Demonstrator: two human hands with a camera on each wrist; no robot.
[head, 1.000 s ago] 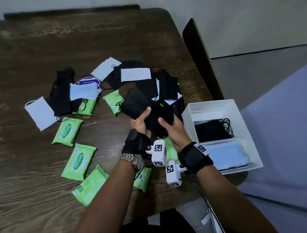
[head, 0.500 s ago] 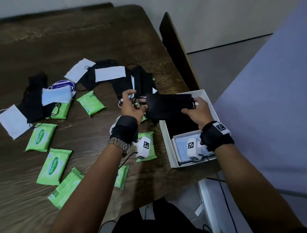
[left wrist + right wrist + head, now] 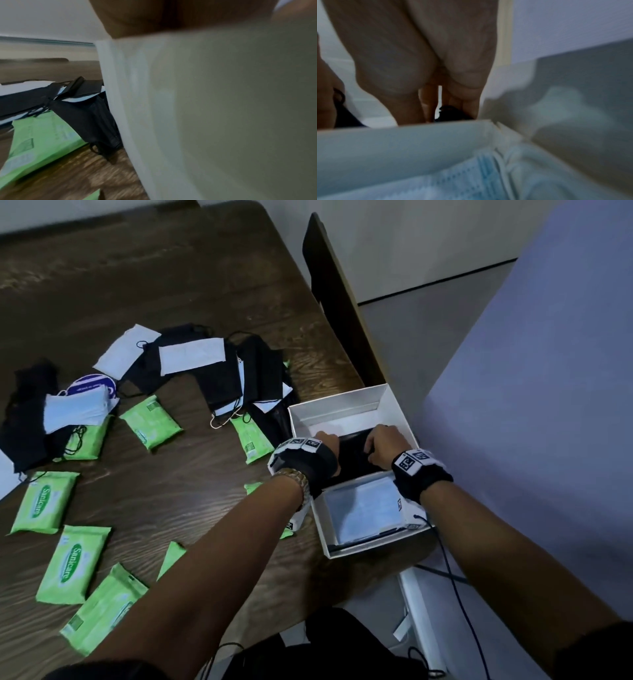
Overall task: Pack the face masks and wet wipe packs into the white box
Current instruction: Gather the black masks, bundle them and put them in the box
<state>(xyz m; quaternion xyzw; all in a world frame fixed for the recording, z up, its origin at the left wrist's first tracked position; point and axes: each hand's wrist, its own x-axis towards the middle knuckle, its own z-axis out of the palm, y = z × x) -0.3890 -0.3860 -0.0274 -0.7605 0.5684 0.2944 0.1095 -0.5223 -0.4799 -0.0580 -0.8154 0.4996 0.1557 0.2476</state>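
- L hand (image 3: 322, 441) fingertips hidden inside white box (image 3: 349, 402); grip can't tell.
- R hand (image 3: 385, 445) hides part of black masks (image 3: 352, 453).
- Both wrist views blurred.
- White mask (image 3: 5, 474) cut off at left edge.

The box (image 3: 346, 405) sits at the table's (image 3: 205, 285) right edge, partly overhanging it. It has two compartments: the far one holds a mask (image 3: 356, 457) with both hands on it, left hand (image 3: 323, 441) at its left end, right hand (image 3: 385, 445) at its right end; the near one holds a mask stack (image 3: 363, 508). Left of the box lies a mask heap (image 3: 219, 371), one mask touching the box's left wall. Further left lies a second heap (image 3: 51, 412). Wipe packs (image 3: 150, 421) lie between and in front of the heaps, more (image 3: 73, 563) along the table's near left
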